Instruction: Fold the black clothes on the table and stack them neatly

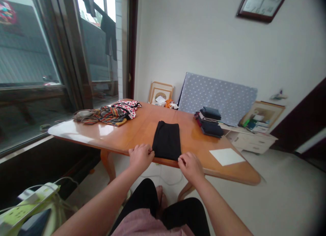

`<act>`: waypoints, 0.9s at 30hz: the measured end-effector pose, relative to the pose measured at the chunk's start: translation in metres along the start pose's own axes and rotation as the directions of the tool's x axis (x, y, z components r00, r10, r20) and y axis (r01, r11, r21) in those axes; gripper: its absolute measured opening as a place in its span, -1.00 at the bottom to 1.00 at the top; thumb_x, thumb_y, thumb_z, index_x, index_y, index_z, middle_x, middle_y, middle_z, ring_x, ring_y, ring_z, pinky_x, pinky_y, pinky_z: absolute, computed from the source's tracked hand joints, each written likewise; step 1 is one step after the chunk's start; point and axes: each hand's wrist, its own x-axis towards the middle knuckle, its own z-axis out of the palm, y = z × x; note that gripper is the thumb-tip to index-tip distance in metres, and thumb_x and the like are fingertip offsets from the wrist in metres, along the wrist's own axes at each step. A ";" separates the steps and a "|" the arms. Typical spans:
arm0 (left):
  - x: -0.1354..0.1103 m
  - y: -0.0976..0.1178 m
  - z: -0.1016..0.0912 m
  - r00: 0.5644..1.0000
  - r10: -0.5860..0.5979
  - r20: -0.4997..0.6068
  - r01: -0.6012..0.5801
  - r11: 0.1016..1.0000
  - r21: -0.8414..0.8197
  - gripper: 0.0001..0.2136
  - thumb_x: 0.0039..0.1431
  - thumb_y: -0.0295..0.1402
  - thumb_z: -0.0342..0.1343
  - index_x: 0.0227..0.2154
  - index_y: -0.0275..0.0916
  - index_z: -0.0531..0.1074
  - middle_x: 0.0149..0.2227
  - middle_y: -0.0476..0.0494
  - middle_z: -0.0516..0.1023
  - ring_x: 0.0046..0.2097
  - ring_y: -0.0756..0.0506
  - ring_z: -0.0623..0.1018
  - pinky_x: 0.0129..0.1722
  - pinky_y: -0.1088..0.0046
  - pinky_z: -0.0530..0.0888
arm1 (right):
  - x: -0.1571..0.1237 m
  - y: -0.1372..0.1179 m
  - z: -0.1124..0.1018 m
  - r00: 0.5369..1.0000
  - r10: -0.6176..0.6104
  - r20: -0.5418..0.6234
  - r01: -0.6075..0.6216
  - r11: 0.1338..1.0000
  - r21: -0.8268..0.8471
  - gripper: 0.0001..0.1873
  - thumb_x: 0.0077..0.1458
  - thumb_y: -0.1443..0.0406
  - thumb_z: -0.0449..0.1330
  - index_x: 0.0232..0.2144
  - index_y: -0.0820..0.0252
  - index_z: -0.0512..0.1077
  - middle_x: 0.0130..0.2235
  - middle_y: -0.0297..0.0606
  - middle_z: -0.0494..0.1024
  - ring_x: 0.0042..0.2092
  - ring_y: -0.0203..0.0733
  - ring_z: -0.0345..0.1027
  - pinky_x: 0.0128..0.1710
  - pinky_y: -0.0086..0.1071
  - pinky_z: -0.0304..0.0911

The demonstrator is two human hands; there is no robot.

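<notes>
A folded black garment (167, 140) lies flat on the wooden table (142, 127), its near edge close to the table's front edge. My left hand (141, 156) pinches the near left corner of the cloth. At the near right corner, the fingers of my right hand (190, 164) are closed on the fabric. What kind of garment it is cannot be told from its folded shape.
Crumpled patterned clothes (112, 114) lie on the table's left side. A stack of folded clothes (210, 122) and a white sheet of paper (226, 157) are on the right. A power strip (28, 209) with cables is at lower left; a white cabinet (251, 141) stands behind.
</notes>
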 end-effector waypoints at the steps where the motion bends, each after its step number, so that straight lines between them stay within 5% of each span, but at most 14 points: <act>1: 0.000 0.000 -0.001 1.000 0.011 0.003 -0.012 1.000 0.011 -0.83 0.21 -0.19 0.06 -0.35 -0.13 0.47 -0.21 -0.16 0.58 -0.11 -0.26 0.46 -0.09 0.17 0.22 | 0.001 0.000 -0.001 1.000 0.005 0.024 -0.005 1.000 0.007 -0.81 0.24 0.24 0.11 -0.35 0.09 0.51 -0.31 -0.23 0.50 -0.20 -0.12 0.33 -0.16 -0.32 0.12; 7: 0.006 0.000 -0.002 0.993 0.115 -0.001 -0.115 0.992 0.054 -0.84 0.22 -0.22 0.02 -0.32 -0.12 0.47 -0.20 -0.13 0.57 -0.12 -0.24 0.46 -0.13 0.19 0.20 | 0.016 -0.006 -0.009 0.998 0.062 -0.023 -0.062 0.998 0.032 -0.83 0.23 0.23 0.12 -0.33 0.10 0.50 -0.28 -0.24 0.51 -0.18 -0.15 0.34 -0.18 -0.36 0.12; 16: 0.033 -0.017 -0.004 0.980 0.198 -0.007 -0.198 0.980 -0.036 -0.87 0.23 -0.30 0.02 -0.36 -0.13 0.45 -0.25 -0.11 0.57 -0.14 -0.19 0.47 -0.17 0.28 0.22 | 0.040 0.011 -0.009 0.975 0.054 0.218 -0.096 0.978 0.184 -0.78 0.16 0.21 0.13 -0.49 0.10 0.46 -0.42 -0.33 0.53 -0.34 -0.22 0.37 -0.34 -0.42 0.10; 23: 0.078 -0.017 0.002 0.944 0.329 0.006 -0.322 0.928 -0.188 -0.84 0.27 -0.24 0.05 -0.28 -0.12 0.50 -0.20 -0.16 0.56 -0.06 -0.20 0.46 -0.06 0.27 0.30 | 0.111 0.019 -0.005 0.978 0.129 0.167 -0.186 0.898 0.399 -0.76 0.11 0.20 0.09 -0.50 0.15 0.46 -0.49 -0.33 0.51 -0.38 -0.20 0.38 -0.41 -0.43 0.14; 27: 0.086 -0.020 0.012 0.924 0.381 -0.013 -0.376 0.904 -0.203 -0.82 0.20 -0.25 0.14 -0.16 -0.12 0.49 -0.15 -0.16 0.52 -0.04 -0.21 0.46 -0.06 0.28 0.33 | 0.157 0.010 0.017 0.934 0.266 0.238 -0.351 0.806 0.477 -0.80 0.08 0.22 0.12 -0.45 0.18 0.47 -0.51 -0.34 0.49 -0.47 -0.26 0.38 -0.46 -0.46 0.19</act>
